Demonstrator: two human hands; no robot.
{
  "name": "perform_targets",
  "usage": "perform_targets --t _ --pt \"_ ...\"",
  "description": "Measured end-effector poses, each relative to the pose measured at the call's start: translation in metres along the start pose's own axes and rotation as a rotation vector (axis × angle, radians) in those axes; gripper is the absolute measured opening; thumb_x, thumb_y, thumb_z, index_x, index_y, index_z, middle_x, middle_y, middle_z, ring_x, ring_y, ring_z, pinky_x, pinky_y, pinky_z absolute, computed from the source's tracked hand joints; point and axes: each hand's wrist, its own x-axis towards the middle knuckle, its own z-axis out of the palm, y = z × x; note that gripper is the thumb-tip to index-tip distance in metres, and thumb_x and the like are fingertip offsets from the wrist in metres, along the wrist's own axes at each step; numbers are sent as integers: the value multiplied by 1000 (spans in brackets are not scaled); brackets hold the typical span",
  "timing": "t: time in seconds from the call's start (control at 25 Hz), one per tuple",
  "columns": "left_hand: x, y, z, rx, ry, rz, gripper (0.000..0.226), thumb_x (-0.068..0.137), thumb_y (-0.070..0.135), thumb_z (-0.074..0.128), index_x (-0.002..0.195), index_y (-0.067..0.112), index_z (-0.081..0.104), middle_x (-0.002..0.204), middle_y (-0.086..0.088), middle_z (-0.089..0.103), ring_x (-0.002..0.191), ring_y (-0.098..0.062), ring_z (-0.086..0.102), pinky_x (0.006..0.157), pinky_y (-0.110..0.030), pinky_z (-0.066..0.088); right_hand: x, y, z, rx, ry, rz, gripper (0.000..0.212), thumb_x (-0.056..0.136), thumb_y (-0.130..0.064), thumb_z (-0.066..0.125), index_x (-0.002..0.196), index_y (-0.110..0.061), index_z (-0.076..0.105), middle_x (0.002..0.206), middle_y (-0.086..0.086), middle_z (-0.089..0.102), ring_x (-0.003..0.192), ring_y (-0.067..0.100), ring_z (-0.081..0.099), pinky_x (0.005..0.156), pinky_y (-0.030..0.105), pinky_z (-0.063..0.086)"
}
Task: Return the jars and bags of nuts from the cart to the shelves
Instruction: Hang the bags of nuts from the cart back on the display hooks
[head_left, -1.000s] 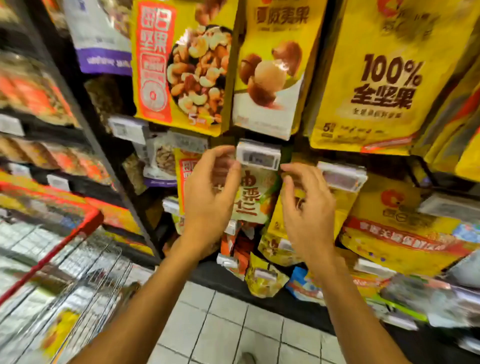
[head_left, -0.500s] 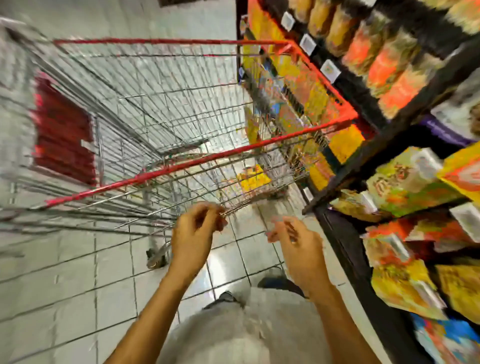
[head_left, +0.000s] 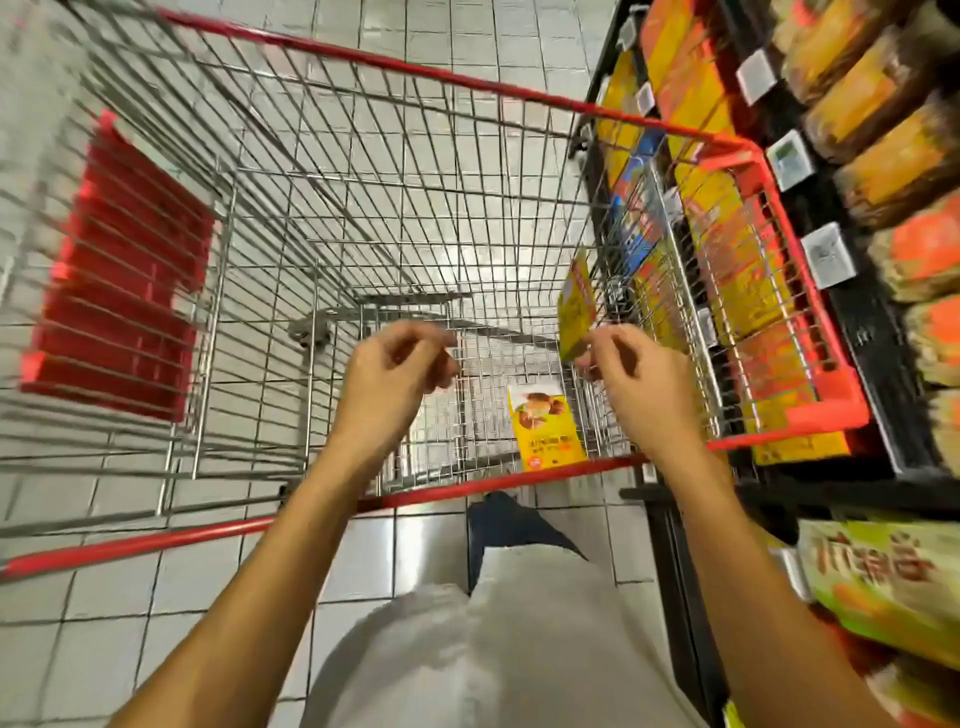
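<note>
A wire shopping cart (head_left: 467, 488) with a red rim stands right below me. One yellow bag of nuts (head_left: 546, 428) lies flat on its floor near my side. A second yellow bag (head_left: 575, 306) stands on edge against the cart's right wall. My left hand (head_left: 392, 376) hovers over the near end of the cart, its fingers loosely curled and holding nothing. My right hand (head_left: 641, 382) hovers beside it, also loosely curled and holding nothing. Its fingertips overlap the lower corner of the standing bag in view.
Shelves (head_left: 852, 322) run along the right, close against the cart, with yellow and orange snack bags and white price tags (head_left: 827, 255). A green bag (head_left: 883, 582) hangs at the lower right. The cart's red seat flap (head_left: 124, 270) is at left. White floor tiles surround the cart.
My view swung from the hanging bags at the shelf down to the cart. Both hands left the shelf pegs and now hover over the cart's near end, holding nothing.
</note>
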Motion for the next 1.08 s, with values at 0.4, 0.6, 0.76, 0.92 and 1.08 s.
perform_targets --t 0.4,0.6,0.76,0.92,1.08 --pt "191 -170 97 669 -317 -462 27 99 20 41 78 12 57 81 -12 64 73 -25 62 72 -32 51 223 188 60 -145 11 607 34 95 -27 52 107 5 54 114 28 59 99 31 57 74 34 39" --pt "175 -284 118 1209 -731 -236 43 99 13 35 142 11 34 142 -14 43 123 -32 48 101 -42 41 245 248 113 -29 218 614 58 90 -28 61 134 3 39 132 23 49 118 31 50 84 27 35" --pt "177 -330 143 1087 -1030 266 40 77 16 55 111 28 69 115 6 69 109 -14 64 91 -31 52 264 285 138 234 346 604 56 85 -28 66 132 -6 45 127 11 57 102 14 58 83 12 45" --pt "190 -346 167 875 -1072 304 36 73 21 43 81 32 77 92 13 74 90 -8 70 81 -27 56 271 299 142 35 461 533 27 89 -31 62 74 -9 67 48 -7 61 44 -5 48 42 5 31" --pt "190 -308 182 508 -744 -58 27 94 8 49 113 13 67 109 2 66 94 -9 63 84 -17 50 269 281 126 -117 324 574 31 93 -24 55 86 3 68 65 14 57 63 21 45 55 28 29"
